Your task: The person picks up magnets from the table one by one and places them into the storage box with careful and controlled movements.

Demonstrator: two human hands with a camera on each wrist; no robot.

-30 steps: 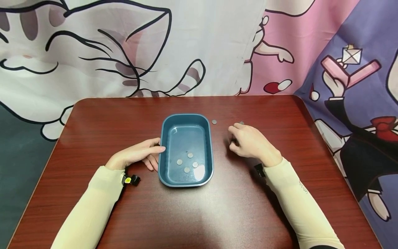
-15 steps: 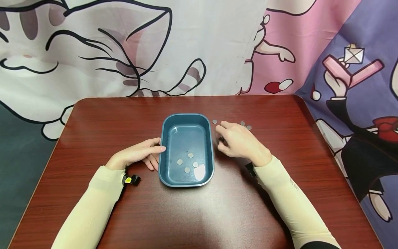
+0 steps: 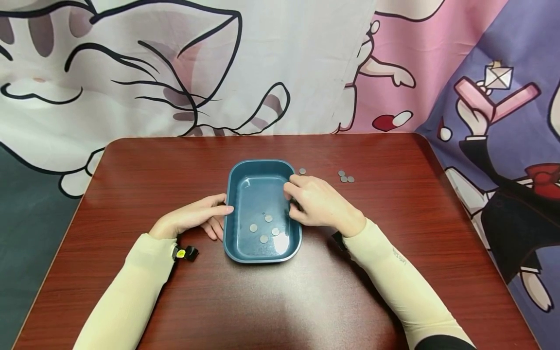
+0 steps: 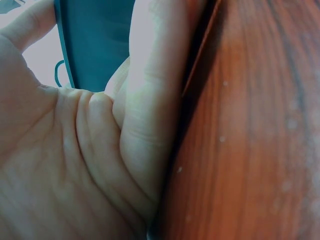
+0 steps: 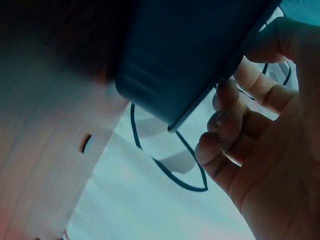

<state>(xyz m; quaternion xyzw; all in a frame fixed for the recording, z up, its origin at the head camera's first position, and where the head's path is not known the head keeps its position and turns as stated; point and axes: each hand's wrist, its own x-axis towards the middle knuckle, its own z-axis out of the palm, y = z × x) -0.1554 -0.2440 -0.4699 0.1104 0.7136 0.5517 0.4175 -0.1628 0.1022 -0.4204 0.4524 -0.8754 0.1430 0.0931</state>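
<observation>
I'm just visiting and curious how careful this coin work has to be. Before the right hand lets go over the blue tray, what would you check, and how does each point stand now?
1. Right hand is over the tray: ok, its fingers reach past the right rim.
2. A coin is really in its fingers: cannot tell, the curled fingers hide whatever they hold in both views.
3. Left hand steadies the tray: ok, its fingertips lie against the left rim.
4. Room to drop: ok, four coins in the tray lie toward the near end, with bare floor beyond.
5. Coins left on the table: ok, three right of the tray, one by its far corner.
</observation>
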